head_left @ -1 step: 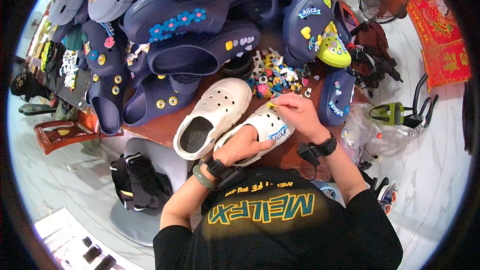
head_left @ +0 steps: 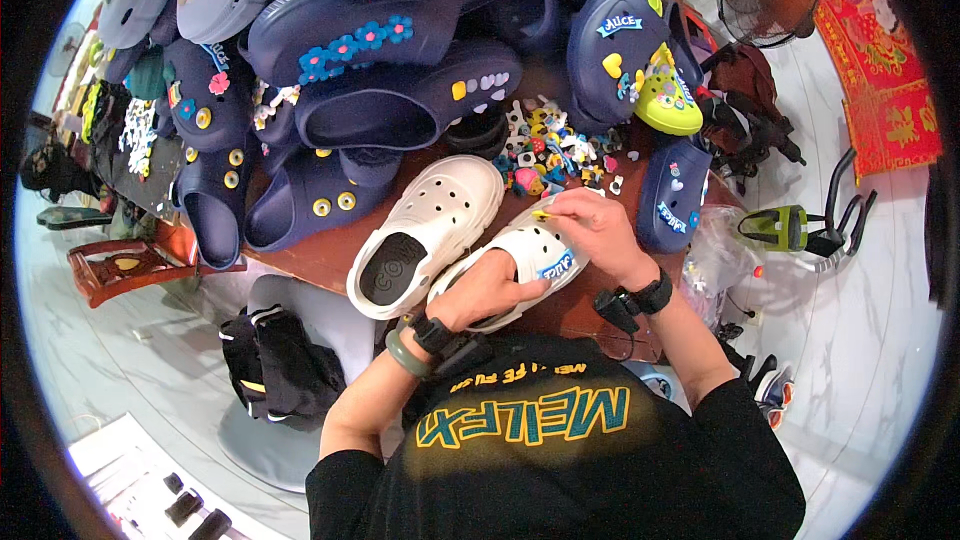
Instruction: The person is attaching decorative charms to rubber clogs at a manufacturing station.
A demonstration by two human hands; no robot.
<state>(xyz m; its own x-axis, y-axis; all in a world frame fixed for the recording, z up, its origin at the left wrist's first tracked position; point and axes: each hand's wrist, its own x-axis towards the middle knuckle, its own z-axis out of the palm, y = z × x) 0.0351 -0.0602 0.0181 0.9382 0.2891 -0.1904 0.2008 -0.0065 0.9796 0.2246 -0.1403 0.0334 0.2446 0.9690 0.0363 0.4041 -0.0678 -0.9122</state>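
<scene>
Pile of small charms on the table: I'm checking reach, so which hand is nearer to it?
Right. The right hand is just below the charm pile in the picture, at the toe of a white clog; the left hand holds that clog farther down and leftward.

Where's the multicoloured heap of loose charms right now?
In the head view, above and right of centre: the charms lie on the reddish-brown table just beyond the right hand, left of a navy clog.
</scene>
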